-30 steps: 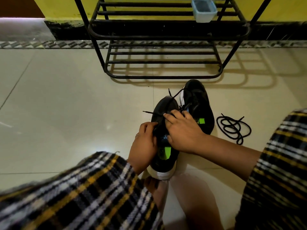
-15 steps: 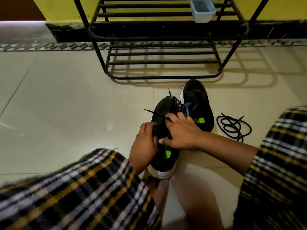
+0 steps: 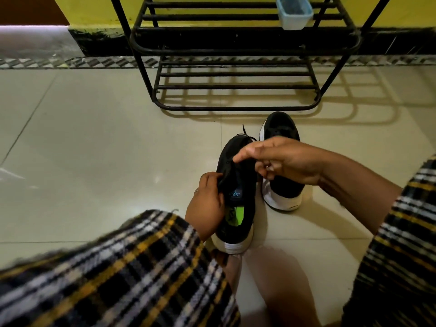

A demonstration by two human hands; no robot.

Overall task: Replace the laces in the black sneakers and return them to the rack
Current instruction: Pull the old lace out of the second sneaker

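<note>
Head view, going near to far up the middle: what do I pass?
Plaid sleeve → left hand gripping the near sneaker → right hand → far sneaker's toe → rack → plastic tub.

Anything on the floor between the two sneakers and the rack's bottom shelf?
Nothing visible: bare tile lies between the sneakers and the bottom shelf, which holds nothing. A container sits on the upper shelf.

A small blue logo is seen on the tongue of the nearer black fabric sneaker with white sole (image 3: 238, 185); its letters cannot be read. No other text is found.
</note>
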